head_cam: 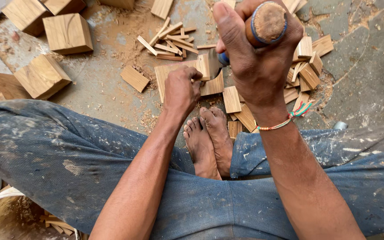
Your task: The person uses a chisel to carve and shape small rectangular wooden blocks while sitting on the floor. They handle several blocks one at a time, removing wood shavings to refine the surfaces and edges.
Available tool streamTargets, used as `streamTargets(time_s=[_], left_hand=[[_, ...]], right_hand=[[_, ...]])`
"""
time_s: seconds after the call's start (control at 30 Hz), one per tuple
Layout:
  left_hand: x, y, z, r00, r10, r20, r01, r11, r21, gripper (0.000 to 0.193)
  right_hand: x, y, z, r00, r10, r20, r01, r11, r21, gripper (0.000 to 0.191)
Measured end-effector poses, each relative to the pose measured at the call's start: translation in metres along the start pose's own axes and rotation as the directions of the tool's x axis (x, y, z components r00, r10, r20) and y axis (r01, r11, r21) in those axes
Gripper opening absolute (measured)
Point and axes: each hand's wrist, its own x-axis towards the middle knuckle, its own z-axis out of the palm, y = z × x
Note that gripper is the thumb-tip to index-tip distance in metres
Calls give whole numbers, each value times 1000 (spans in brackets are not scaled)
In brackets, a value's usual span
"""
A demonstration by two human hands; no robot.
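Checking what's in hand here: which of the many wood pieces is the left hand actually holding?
The upright wood block at the left hand fingertips, standing on the flat board; the others lie loose on the floor.

Wood offcuts (305, 66) all round (bare feet (207, 138) near) — crowded

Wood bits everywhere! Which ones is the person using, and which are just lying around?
In use:
right hand gripping a wooden-handled tool
left hand steadying a small wood piece on a flat board

Lying about:
big wood blocks
thin sticks
cut pieces
sawdust
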Motion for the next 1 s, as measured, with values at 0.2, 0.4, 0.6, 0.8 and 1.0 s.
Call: streamTargets(time_s=[0.2,0.4,0.6,0.8,1.0], left_hand=[[-3,9,-12,1000,8,-2,-8,998,-63,12],[-1,12,-11,999,31,-44,-32,999,-41,12],[-2,10,-10,999,-53,4,53,998,-25,16],[-6,22,-30,989,4,-146,-31,983,-182,13],[-11,23,-43,991,-61,-119,46,991,-126,15]], right_hand=[[3,-1,-3,998,-52,36,52,999,0,26],[-5,-8,-4,996,-90,26,90,996,23,23],[-4,-13,5,999,-45,17,44,997,61,24],[6,-23,10,992,-128,20,129,988,-88,19],[5,-15,19,999,-44,21,43,998,40,26]])
